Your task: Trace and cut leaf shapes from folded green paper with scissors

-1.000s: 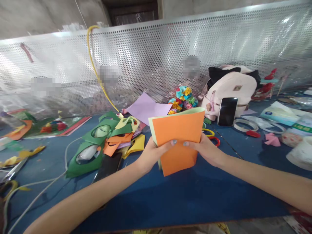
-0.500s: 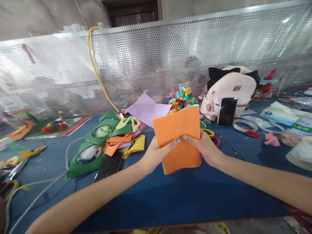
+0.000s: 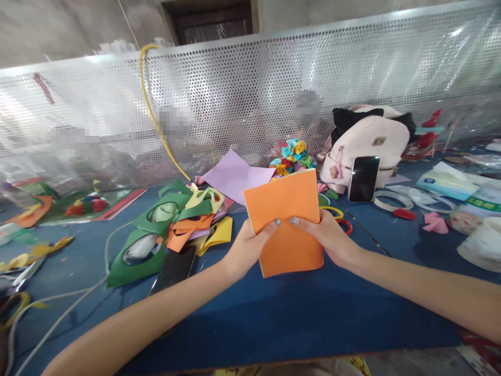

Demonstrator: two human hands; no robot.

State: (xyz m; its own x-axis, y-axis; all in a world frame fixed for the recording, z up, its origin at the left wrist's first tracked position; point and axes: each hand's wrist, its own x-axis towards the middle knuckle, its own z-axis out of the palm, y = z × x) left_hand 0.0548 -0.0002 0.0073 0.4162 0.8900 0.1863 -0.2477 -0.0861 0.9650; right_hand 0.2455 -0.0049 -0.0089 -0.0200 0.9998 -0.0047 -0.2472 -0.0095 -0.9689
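Sheets of orange paper (image 3: pixel 287 201), with a thin pale edge showing behind them, are held upright above the near part of the table. My left hand (image 3: pixel 250 243) grips the left side, thumb flat across the front. On the opposite side my right hand (image 3: pixel 329 232) holds the paper the same way, its thumb tip close to the left one. The other fingers of both hands are hidden behind the paper. A lilac paper sheet (image 3: pixel 237 175) lies just beyond, and colourful paper flowers (image 3: pixel 293 151) stand partly hidden behind the orange paper.
Green paper offcuts (image 3: pixel 136 256) and orange scraps (image 3: pixel 190 230) lie left of my hands, by a dark phone (image 3: pixel 174 271). A phone (image 3: pixel 364 179) leans on a pale backpack (image 3: pixel 371 141). Tape rolls (image 3: pixel 391 201) lie at right; scissors (image 3: pixel 18 303) at far left. A perforated metal screen (image 3: pixel 242 94) stands behind.
The orange paper has shifted very slightly and its layers sit closer together at the bottom left. My left thumb has drawn back a little to the left. Both hands keep their hold.
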